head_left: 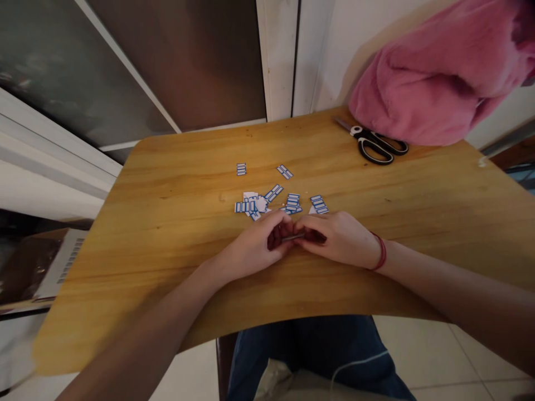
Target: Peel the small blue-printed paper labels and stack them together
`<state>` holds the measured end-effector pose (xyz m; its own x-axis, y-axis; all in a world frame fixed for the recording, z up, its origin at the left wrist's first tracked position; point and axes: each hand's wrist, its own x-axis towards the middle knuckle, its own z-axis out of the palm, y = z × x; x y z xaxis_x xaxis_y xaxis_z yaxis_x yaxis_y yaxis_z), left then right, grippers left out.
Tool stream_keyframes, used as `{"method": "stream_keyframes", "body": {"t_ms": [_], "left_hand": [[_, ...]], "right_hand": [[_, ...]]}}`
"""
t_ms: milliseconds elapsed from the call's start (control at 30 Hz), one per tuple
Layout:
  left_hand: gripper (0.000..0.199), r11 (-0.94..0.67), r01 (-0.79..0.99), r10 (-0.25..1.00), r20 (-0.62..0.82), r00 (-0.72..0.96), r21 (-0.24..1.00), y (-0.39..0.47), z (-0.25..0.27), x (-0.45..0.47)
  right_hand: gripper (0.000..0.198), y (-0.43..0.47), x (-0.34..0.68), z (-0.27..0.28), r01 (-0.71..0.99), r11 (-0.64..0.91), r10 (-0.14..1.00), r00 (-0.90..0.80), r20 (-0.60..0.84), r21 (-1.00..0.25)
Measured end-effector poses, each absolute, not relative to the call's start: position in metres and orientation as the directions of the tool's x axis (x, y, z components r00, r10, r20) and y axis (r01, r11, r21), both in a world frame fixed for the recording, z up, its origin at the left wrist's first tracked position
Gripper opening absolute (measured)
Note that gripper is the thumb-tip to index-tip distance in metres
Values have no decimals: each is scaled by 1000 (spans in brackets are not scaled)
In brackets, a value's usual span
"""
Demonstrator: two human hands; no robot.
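Centre frame, left hand [253, 248] and right hand [346, 240] clamp fingertips on what's probably a strip [293, 237]! Labels [273, 193] just above, print too small; table [259, 301] edge curving below.

Dim indoor lt; soft shadow on tabletop [188, 184] by L forearm [163, 334]; wide-angle stretch nr edges.

Single camera, worn on my head. It faces forward and down, spanning the table [167, 239] from near edge to far.

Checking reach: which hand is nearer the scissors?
Right. The right hand is on the near side of the scissors, slightly left; the left hand is farther left.
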<state>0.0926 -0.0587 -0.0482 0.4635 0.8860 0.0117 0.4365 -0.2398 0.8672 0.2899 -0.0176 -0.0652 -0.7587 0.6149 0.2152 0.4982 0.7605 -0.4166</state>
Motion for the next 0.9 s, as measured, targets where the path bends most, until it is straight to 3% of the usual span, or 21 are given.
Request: {"method": "stream_keyframes", "body": {"t_ms": [267,900], "left_hand": [[15,-211,412,900,12,435,886,-60,-48,94],[10,-202,432,909,4,417,879,-61,-50,96]], "right_hand": [[15,-17,289,-66,507,758,618,-758,206,-411],[13,-18,289,-66,499,779,603,-762,237,-380]]}}
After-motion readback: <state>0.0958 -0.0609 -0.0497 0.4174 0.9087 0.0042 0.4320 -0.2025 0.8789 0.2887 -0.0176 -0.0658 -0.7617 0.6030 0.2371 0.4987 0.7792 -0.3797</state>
